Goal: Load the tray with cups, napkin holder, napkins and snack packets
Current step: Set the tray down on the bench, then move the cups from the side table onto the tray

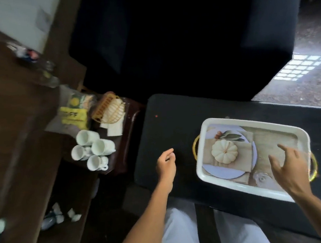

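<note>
A white tray (pixel 203 168) with gold handles and a pumpkin picture on its base lies on a black table, holding nothing. My right hand (pixel 289 165) hovers over its right half, fingers spread and empty. My left hand (pixel 166 164) hangs above the table left of the tray, fingers loosely curled, holding nothing. On a small dark side table to the left stand several white cups (pixel 92 149). Behind them sit a yellow wire napkin holder (pixel 108 108) with white napkins (pixel 113 127) and yellow-green snack packets (pixel 74 112).
The black table (pixel 167 124) sits in front of a dark sofa (pixel 177 41). A brown wooden cabinet (pixel 8 116) fills the left side, with blurred small items on top and white scraps on its lower shelf. My legs in light trousers show at the bottom.
</note>
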`<state>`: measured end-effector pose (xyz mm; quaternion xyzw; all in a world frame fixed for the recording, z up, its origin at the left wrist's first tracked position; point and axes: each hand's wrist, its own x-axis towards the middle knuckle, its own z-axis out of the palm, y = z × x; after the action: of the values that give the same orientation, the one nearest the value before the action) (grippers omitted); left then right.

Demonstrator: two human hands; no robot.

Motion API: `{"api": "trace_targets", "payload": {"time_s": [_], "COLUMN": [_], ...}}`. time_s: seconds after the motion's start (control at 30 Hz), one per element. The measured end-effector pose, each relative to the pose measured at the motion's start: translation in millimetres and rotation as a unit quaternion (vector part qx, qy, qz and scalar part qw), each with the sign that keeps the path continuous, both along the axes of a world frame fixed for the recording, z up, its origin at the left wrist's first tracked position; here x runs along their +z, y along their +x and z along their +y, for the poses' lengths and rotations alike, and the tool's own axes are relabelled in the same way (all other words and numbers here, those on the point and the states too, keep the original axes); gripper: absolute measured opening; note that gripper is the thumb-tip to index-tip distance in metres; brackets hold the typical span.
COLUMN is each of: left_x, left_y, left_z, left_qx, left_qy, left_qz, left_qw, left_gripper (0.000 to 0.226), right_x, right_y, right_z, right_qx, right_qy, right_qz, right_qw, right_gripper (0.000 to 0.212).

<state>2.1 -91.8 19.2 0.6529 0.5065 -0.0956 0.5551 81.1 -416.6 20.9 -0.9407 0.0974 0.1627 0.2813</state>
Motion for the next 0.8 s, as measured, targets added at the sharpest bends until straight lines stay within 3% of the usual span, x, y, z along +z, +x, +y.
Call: {"api": "trace_targets", "payload": {"time_s": [0.2, 0.57, 0.8], "left_x": [43, 59, 24], "left_y": [-53, -143, -145], "left_z": [56, 235, 302], "left_qx": [0.060, 0.278, 0.218], "left_qy": [0.056, 0.129, 0.076], "left_qz": [-0.064, -0.094, -0.081], "left_qw": [0.995, 0.947, 0.970], "left_gripper": [0.023, 0.026, 0.027], "right_x": [23, 44, 22], "right_y": [-14, -99, -143], "right_z": [108, 337, 449], "right_qx": [0.134, 0.207, 0.222], "right_qy": [0.067, 0.209, 0.240], "right_qz": [-0.019, 0.024, 0.098], "right_qw": [0.988, 0.955, 0.940], "right_gripper": [0.038, 0.026, 0.026]}}
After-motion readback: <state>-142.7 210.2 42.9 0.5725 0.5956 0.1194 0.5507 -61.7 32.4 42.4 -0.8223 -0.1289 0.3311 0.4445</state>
